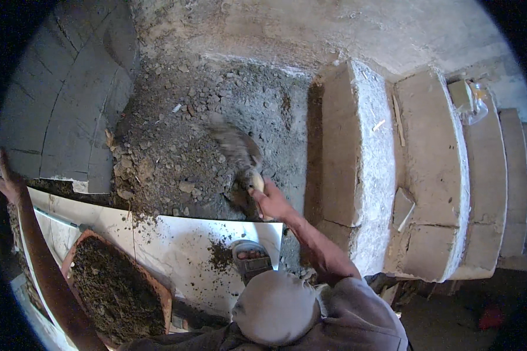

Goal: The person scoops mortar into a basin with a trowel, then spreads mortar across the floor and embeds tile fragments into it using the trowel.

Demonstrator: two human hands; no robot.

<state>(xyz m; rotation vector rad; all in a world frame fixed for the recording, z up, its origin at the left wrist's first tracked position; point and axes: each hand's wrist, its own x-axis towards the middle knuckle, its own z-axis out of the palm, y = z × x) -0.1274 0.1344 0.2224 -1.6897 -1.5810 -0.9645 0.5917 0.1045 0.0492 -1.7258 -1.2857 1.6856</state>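
Note:
My right hand [267, 202] grips the pale wooden handle [255, 181] of a trowel, whose motion-blurred metal blade [234, 143] is over grey rubble and loose soil [175, 134]. My left hand [9, 181] is at the far left beside a grey cement-faced block [64, 117], fingers apart; whether it touches the block I cannot tell. Below the rubble lies a white marbled tile [181, 257] sprinkled with dirt, with my sandalled foot [252, 260] on it. At the lower left an orange pan [162, 292] holds dark, moist mixture.
Pale plastered steps [427, 175] run along the right, with a broken piece [404, 207] and a plastic bag [475, 111] on them. A rough wall [304, 29] crosses the top. A blue-grey straight tool [61, 219] lies at the left tile edge.

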